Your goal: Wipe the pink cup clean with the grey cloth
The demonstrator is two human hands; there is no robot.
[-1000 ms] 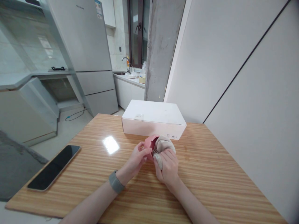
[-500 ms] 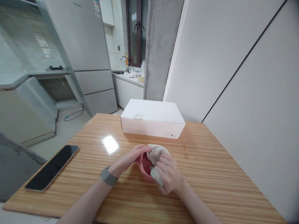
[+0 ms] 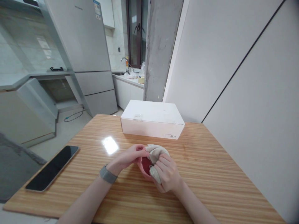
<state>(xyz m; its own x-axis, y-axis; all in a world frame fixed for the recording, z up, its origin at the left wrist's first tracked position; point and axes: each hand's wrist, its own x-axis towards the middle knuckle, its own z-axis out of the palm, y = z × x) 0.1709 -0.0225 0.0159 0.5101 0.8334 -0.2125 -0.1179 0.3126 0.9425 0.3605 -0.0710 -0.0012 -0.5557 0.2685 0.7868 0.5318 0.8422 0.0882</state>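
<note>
Cup [image 3: 143, 173]: pink, rounded, smooth-walled, the inside a deeper red-pink; mouth tilted up and toward your right. Located between your hands, near the middle of the table [image 3: 210, 174], on your side of the box; whether its base touches the wood cannot be told.

Cloth [image 3: 157, 151]: beige-grey, bunched, lying over the far side of the cup's mouth, one fold poking out below your grip.

Left hand [image 3: 132, 156]: fingers bent and nearly closed, pinching the cup at its far left rim, thumb by the cloth. Grey band [image 3: 108, 174] on your wrist.

Right hand [image 3: 167, 173]: curled into a loose fist, gripping the cloth against the cup.

Box [image 3: 153, 112]: white, closed, clear tape on the front edge; small print, a dark square code and a round mark at the front's lower right, too small to read.

Phone [image 3: 53, 168]: dark screen, at the table's left edge.

Fridge [image 3: 79, 37]: grey; faint lettering up high, illegible; blue-and-white sticker [image 3: 97, 10] beside it, text unreadable.
</note>
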